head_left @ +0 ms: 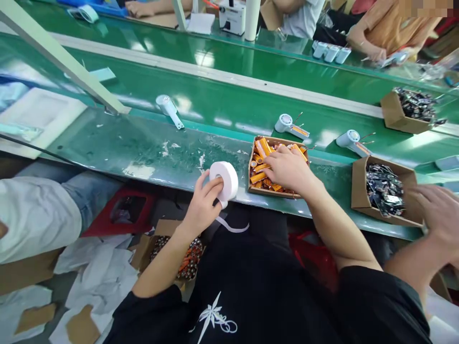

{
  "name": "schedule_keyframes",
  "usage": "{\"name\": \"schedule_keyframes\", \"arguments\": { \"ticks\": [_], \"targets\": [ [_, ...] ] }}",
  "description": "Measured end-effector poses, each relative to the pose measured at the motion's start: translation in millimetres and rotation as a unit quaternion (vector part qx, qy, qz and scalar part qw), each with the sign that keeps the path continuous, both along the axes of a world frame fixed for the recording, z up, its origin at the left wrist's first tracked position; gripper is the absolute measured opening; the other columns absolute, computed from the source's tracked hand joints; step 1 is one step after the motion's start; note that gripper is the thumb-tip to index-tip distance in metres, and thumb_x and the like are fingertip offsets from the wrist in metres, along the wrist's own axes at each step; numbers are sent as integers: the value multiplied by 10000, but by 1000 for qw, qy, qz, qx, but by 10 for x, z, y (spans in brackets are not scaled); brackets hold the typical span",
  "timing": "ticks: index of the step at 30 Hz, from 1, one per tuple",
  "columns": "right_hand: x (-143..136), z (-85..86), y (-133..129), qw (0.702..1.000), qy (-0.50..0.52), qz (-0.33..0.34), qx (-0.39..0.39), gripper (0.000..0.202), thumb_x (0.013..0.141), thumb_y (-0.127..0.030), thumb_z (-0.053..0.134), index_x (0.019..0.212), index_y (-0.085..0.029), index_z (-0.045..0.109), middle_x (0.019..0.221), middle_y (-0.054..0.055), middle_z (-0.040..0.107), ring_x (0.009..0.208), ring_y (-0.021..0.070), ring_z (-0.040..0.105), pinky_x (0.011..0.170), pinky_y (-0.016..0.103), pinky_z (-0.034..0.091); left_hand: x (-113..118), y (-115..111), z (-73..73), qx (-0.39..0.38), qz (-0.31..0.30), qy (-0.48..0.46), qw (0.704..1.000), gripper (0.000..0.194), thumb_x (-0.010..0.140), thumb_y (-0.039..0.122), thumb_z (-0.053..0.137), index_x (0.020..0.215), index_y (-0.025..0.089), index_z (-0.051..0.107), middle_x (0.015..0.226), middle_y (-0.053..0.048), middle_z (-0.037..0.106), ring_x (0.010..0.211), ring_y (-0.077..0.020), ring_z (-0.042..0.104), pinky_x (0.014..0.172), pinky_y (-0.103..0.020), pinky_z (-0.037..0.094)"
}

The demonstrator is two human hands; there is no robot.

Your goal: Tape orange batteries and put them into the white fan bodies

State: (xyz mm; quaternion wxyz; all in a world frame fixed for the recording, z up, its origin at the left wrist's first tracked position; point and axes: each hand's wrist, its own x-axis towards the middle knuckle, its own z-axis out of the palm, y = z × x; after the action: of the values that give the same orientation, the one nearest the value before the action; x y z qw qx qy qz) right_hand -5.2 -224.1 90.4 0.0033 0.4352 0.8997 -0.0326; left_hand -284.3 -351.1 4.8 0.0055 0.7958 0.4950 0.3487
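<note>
My left hand (203, 206) is closed around a roll of white tape (231, 180), with fingertips in its core. A loose end of the tape hangs below the roll, over my lap. My right hand (289, 169) reaches over a small cardboard box (272, 193) full of orange-wrapped batteries (263, 147). Its fingers are apart and touch the batteries; the far fingertips are partly hidden among them. Behind the box, a white handheld fan body (285, 123) lies on the green belt with an orange battery in its handle and wires sticking out.
More fan bodies (348, 138) lie on the belt (222, 105), one farther left (167, 106). At right, a co-worker's hand (439, 210) is beside a carton of small dark parts (385, 188). A slanted metal post (64, 57) crosses the left. Another battery box (191, 258) stands below the bench.
</note>
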Motion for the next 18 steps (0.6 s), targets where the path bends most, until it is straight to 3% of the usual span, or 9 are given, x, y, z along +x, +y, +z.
{"name": "schedule_keyframes", "arguments": {
  "ticks": [4, 8, 10, 12, 14, 16, 18],
  "targets": [
    [-259, -84, 41, 997, -80, -8, -1, 317, 927, -128, 548, 1138, -139, 785, 1232, 210, 740, 1192, 407, 635, 1011, 561, 481, 115, 99, 93, 21, -39, 14, 999, 529, 848, -7, 560, 1328, 213, 591, 1335, -115, 692, 1489, -364, 481, 1226, -660, 466],
    [-270, -1, 168, 994, -93, 19, -49, 266, 896, -174, 628, 1116, -133, 771, 1176, 218, 751, 1168, 403, 649, 1022, 556, 469, 146, 116, 155, 18, -53, 29, 998, 530, 850, -24, 539, 1333, 184, 602, 1333, -126, 696, 1483, -353, 481, 1227, -637, 475],
    [-162, 59, 246, 995, -59, 29, -74, 248, 880, -204, 673, 1104, -165, 772, 1101, 184, 768, 1136, 394, 660, 1003, 554, 481, 137, 110, 173, 18, -55, 43, 997, 495, 863, -24, 530, 1313, 164, 615, 1323, -135, 696, 1477, -350, 484, 1230, -627, 476],
    [11, 105, 269, 993, 48, 20, -104, 267, 894, -216, 680, 1146, -194, 767, 1131, 146, 772, 1145, 363, 666, 1021, 540, 488, 122, 101, 187, 18, -56, 57, 997, 469, 874, -25, 521, 1293, 153, 630, 1309, -137, 700, 1464, -343, 497, 1239, -621, 469],
    [215, 126, 205, 965, 221, -12, -138, 307, 936, -263, 671, 1229, -212, 747, 1242, 115, 754, 1163, 311, 671, 1051, 504, 500, 115, 88, 205, 16, -59, 67, 996, 466, 879, -32, 509, 1284, 153, 645, 1302, -130, 707, 1423, -324, 539, 1260, -621, 447],
    [395, 124, 62, 903, 386, -45, -181, 344, 948, -367, 707, 1255, -213, 734, 1288, 101, 735, 1137, 269, 687, 1031, 459, 537, 126, 72, 236, 15, -73, 76, 994, 473, 885, -42, 497, 1286, 154, 656, 1307, -120, 712, 1362, -297, 592, 1284, -624, 416],
    [504, 106, -124, 845, 478, -62, -232, 401, 892, -461, 795, 1204, -213, 749, 1235, 91, 742, 1074, 251, 709, 974, 431, 584, 158, 50, 287, 17, -89, 88, 992, 477, 885, -54, 498, 1280, 150, 669, 1317, -115, 713, 1366, -296, 590, 1281, -625, 422]
  ]
}}
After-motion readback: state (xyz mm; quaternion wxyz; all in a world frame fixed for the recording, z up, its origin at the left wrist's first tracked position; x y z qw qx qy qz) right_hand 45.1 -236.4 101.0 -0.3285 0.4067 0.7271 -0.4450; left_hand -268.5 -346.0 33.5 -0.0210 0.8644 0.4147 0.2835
